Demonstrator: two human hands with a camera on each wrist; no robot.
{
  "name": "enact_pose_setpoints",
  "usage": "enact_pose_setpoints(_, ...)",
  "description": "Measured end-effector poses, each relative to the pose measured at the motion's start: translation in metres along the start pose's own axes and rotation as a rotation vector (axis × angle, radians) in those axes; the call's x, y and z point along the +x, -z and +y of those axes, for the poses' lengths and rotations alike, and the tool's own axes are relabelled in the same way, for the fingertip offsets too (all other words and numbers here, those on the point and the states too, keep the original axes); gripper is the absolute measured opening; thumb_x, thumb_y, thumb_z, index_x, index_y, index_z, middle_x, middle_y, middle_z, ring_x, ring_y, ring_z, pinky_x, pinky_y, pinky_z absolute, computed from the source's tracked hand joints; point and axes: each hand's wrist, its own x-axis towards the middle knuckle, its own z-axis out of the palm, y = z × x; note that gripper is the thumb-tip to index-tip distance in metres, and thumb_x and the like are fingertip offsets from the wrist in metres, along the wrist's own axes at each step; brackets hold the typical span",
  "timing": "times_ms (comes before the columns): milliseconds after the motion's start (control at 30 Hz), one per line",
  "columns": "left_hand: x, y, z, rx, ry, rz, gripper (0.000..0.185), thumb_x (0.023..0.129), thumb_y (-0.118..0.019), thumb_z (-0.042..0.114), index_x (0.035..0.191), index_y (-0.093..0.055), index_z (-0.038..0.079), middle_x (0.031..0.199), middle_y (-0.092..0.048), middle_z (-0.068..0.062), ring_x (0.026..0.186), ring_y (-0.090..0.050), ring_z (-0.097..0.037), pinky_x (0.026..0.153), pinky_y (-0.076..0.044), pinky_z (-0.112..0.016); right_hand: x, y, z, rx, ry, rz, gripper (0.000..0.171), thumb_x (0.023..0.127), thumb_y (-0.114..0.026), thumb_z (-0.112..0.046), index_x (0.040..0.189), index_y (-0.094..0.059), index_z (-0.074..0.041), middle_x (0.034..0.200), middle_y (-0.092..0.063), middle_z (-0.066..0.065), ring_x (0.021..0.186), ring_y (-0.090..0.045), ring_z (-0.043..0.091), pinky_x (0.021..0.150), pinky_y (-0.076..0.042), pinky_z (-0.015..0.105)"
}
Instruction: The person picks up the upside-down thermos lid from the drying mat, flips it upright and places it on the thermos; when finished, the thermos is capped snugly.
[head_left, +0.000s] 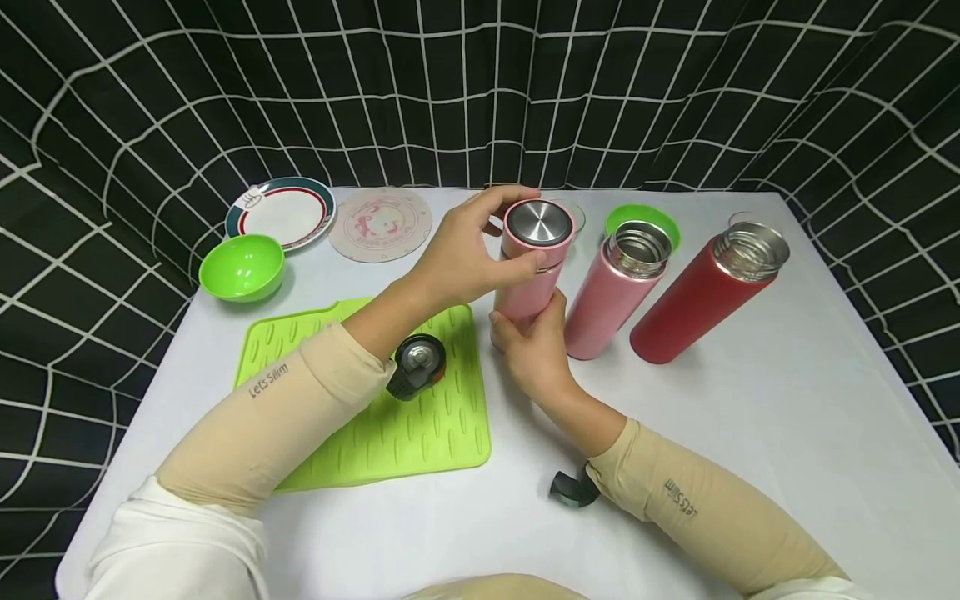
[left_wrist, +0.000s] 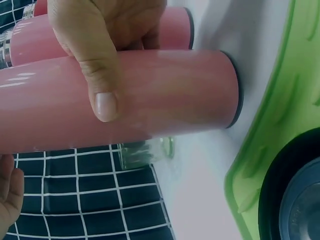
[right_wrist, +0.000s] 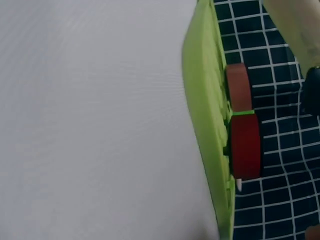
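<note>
A pink thermos bottle [head_left: 521, 298] stands on the table under a pink lid [head_left: 538, 223] with a brushed-metal top. My left hand [head_left: 457, 258] holds the lid, thumb at the front and fingers round the far side. Lower down, my right hand [head_left: 538, 350] grips the body; its thumb [left_wrist: 102, 95] lies across the pink surface in the left wrist view. Just right of it, a second pink thermos [head_left: 607, 308] and a red thermos [head_left: 690, 300] show bare metal necks. The right wrist view shows a pink lid [right_wrist: 239, 87] and a red lid [right_wrist: 245, 145] on the green mat.
A lime-green ribbed mat [head_left: 450, 417] lies left of the bottles, partly under my left forearm. Behind it are a green bowl [head_left: 242, 267], a rimmed plate [head_left: 288, 208] and a round pink-print mat [head_left: 381, 223]. Another green bowl [head_left: 652, 215] sits behind the second pink thermos.
</note>
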Motion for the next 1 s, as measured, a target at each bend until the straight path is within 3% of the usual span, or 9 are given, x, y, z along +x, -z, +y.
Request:
enact_pose_setpoints(133,-0.002,-0.002,-0.003,-0.015,-0.023,0.012,0.063,0.077,-0.078,0.024,0.132,-0.055,0.003,0.124,-0.060,-0.001,0.109,-0.054,-0.006,0.087,-0.046,-0.027,-0.001,0.000,0.000,-0.025,-0.018,-0.005,0.075,0.089,-0.069,-0.008,0.144,-0.018,-0.001,0.135,-0.035,0.015,0.123,-0.042,0.023,0.104,-0.034,0.035)
enact_pose_setpoints(300,-0.003,-0.008,-0.003,-0.006,0.009,0.047,0.073,0.072,-0.086,0.033,0.130,-0.051,0.007,0.120,-0.055,0.002,0.103,-0.051,-0.008,0.084,-0.047,-0.026,-0.002,0.000,0.001,-0.016,0.012,-0.004,0.074,0.090,-0.068,-0.007,0.144,-0.018,-0.001,0.134,-0.035,0.015,0.121,-0.044,0.023,0.104,-0.035,0.035)
enact_pose_setpoints(400,-0.004,-0.008,-0.002,-0.007,0.012,0.060,0.071,0.071,-0.086,0.031,0.129,-0.051,0.008,0.118,-0.057,0.003,0.101,-0.053,-0.007,0.084,-0.047,-0.026,-0.003,0.000,0.001,-0.018,0.033,-0.009,0.072,0.090,-0.067,-0.007,0.143,-0.019,-0.001,0.134,-0.036,0.016,0.121,-0.043,0.023,0.104,-0.035,0.035)
enact_pose_setpoints(533,-0.004,-0.009,-0.002,-0.016,-0.024,0.037,0.068,0.075,-0.079,0.022,0.133,-0.049,0.004,0.121,-0.059,-0.002,0.108,-0.053,-0.007,0.088,-0.046,-0.027,-0.004,0.000,0.001,-0.040,0.047,-0.017,0.070,0.091,-0.066,-0.006,0.142,-0.019,0.000,0.133,-0.036,0.015,0.121,-0.042,0.022,0.103,-0.034,0.034)
enact_pose_setpoints(667,-0.003,-0.012,-0.001,-0.026,0.010,0.045,0.073,0.073,-0.083,0.030,0.131,-0.048,0.006,0.122,-0.054,0.000,0.110,-0.051,-0.008,0.090,-0.045,-0.025,-0.002,0.001,0.001,-0.020,0.057,-0.020,0.070,0.091,-0.065,-0.003,0.143,-0.018,-0.001,0.132,-0.035,0.015,0.118,-0.044,0.021,0.101,-0.036,0.033)
enact_pose_setpoints(833,-0.004,-0.014,-0.004,-0.067,-0.016,0.038,0.076,0.073,-0.082,0.023,0.135,-0.044,0.004,0.124,-0.055,-0.004,0.110,-0.052,-0.009,0.091,-0.046,-0.027,0.000,0.001,0.002,-0.017,0.068,-0.034,0.067,0.092,-0.064,-0.003,0.141,-0.019,-0.001,0.133,-0.036,0.014,0.117,-0.046,0.019,0.099,-0.039,0.032)
enact_pose_setpoints(1000,-0.003,-0.015,-0.003,-0.087,0.021,0.052,0.076,0.073,-0.083,0.026,0.134,-0.043,0.004,0.124,-0.053,-0.004,0.110,-0.051,-0.009,0.092,-0.045,-0.025,0.001,0.000,0.003,-0.025,0.073,-0.040,0.067,0.092,-0.065,-0.003,0.141,-0.020,-0.001,0.133,-0.036,0.014,0.118,-0.046,0.018,0.100,-0.039,0.031)
